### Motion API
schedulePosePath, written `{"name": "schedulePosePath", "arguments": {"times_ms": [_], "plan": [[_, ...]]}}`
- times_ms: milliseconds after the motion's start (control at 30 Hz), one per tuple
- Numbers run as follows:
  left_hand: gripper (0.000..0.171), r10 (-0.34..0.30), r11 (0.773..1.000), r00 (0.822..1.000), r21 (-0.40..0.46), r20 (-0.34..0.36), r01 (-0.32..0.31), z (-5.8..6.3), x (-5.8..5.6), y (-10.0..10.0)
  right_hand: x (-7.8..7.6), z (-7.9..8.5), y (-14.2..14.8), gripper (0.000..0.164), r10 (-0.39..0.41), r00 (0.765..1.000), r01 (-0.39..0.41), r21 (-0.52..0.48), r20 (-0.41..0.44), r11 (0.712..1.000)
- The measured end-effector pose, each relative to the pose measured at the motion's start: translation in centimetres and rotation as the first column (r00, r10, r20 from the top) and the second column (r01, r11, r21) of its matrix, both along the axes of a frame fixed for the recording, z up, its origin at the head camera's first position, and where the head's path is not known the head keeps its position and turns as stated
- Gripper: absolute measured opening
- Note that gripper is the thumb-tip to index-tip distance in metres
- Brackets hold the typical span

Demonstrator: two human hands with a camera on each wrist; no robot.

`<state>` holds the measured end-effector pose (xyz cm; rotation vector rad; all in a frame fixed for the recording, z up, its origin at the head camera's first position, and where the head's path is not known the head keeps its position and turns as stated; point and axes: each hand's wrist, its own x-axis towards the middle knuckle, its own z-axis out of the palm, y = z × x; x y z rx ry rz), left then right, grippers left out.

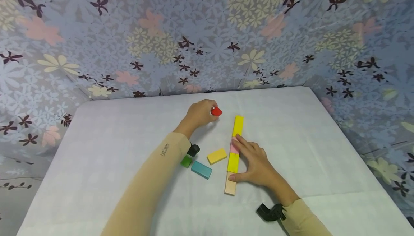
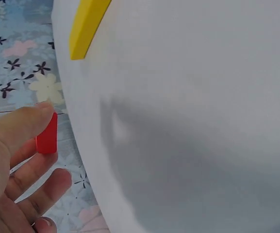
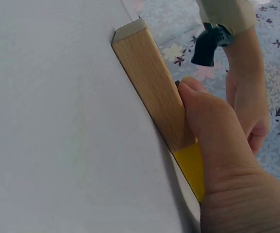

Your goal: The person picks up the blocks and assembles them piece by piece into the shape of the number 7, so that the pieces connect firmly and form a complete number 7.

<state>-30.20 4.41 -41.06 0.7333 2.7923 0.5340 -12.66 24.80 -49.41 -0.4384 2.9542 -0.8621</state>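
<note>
My left hand [image 1: 201, 113] pinches a red block [image 1: 216, 111] between thumb and fingers, over the far part of the table; the left wrist view shows the same red block [image 2: 48, 135] with the thumb along it. A straight row of blocks lies at the centre: a long yellow block [image 1: 238, 124] at the far end, a pink block [image 1: 234, 148], a yellow block [image 1: 233, 162] and a natural wooden block [image 1: 230, 188] nearest me. Spread along the row's right side, my right hand [image 1: 258, 164] touches the pink block with its fingertips and the wooden block with its thumb.
Left of the row lie a loose yellow block [image 1: 216, 156], a teal block [image 1: 201, 170] and a green block [image 1: 186, 161], partly beside the left sleeve. A white cloth covers the table [image 1: 106, 135]. Floral fabric [image 1: 207, 38] hangs behind its far edge.
</note>
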Motion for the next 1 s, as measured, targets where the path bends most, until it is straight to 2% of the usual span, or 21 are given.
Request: {"name": "schedulePosePath", "arguments": {"times_ms": [367,633,900,1000], "plan": [[0.045,-0.018,0.998,0.996,-0.063,-0.085,0.013,-1.1,-0.7,2.8,-0.2,-0.2,-0.2,0.118,-0.004,1.0,0.004,0.003,-0.015,1.0],[0.05,-0.01,0.995,0.98,-0.104,-0.197,-0.011,-2.3,-1.0,4.4,-0.2,-0.2,-0.5,0.117,-0.012,1.0,0.012,-0.003,-0.004,1.0],[0.032,-0.05,0.993,0.968,-0.119,-0.245,0.021,-2.8,-0.3,5.8,-0.2,-0.2,-0.4,0.116,-0.005,1.0,0.004,-0.013,-0.01,1.0],[0.031,-0.058,0.992,0.966,-0.126,-0.252,0.027,-3.1,-0.2,6.1,-0.1,-0.1,-0.5,0.116,-0.006,1.0,0.006,-0.016,-0.007,1.0]]}}
